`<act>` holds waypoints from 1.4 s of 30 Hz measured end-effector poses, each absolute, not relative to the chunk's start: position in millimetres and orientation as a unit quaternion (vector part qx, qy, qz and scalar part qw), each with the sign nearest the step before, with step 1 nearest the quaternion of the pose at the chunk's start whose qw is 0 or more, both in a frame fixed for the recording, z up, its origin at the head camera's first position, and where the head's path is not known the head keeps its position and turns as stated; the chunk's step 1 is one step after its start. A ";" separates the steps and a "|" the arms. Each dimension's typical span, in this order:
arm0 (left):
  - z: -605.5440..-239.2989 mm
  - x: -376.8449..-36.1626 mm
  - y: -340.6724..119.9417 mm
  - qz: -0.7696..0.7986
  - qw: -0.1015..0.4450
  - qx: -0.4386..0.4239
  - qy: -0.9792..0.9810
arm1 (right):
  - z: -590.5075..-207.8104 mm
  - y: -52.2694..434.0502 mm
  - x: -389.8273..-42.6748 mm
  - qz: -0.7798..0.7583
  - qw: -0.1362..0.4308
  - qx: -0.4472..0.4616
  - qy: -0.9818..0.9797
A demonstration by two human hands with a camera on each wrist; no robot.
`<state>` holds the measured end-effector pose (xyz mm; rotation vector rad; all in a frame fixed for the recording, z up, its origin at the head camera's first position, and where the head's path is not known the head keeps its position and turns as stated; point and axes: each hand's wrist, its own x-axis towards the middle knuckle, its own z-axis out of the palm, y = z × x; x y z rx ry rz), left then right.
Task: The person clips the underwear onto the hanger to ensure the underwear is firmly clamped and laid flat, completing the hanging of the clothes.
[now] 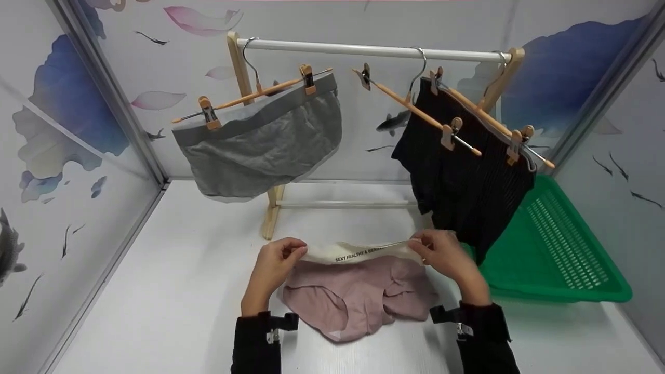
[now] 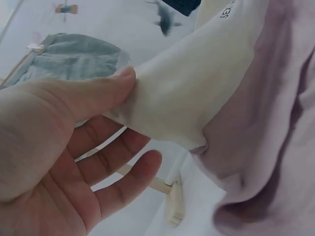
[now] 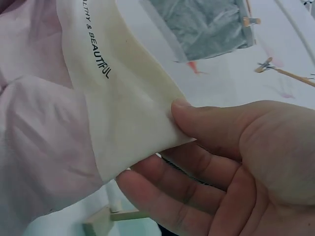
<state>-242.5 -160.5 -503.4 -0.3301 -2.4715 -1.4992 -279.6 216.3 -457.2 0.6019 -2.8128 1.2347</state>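
Pink briefs held stretched by the waistband between both hands, near the table's front edge.

The left hand [image 1: 274, 262] pinches one end of the cream waistband [image 1: 353, 252] between thumb and fingers, and the right hand [image 1: 441, 254] pinches the other end, so the band's long axis runs left to right between them. The briefs [image 1: 358, 298] hang from it onto the table [image 1: 171, 291]. Behind stands the rack [image 1: 374, 51]: grey briefs [image 1: 265, 140] clipped at left, an empty hanger [image 1: 415, 109] mid-rail, black shorts [image 1: 462, 182] at right hanging closest to the right hand. A green basket [image 1: 561, 259] sits at the right edge.
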 end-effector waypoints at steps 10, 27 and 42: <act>-517.4 -248.1 -154.4 -0.459 0.120 -0.098 -0.875 | -472.3 218.8 -286.9 0.380 -0.020 0.211 -0.900; -513.2 -243.0 -155.8 -0.446 0.061 -0.086 -0.889 | -479.3 214.1 -293.0 0.362 -0.050 0.156 -0.918; -510.0 -237.9 -154.2 -0.373 -0.003 -0.045 -0.927 | -489.4 214.2 -294.0 0.362 -0.024 0.150 -0.920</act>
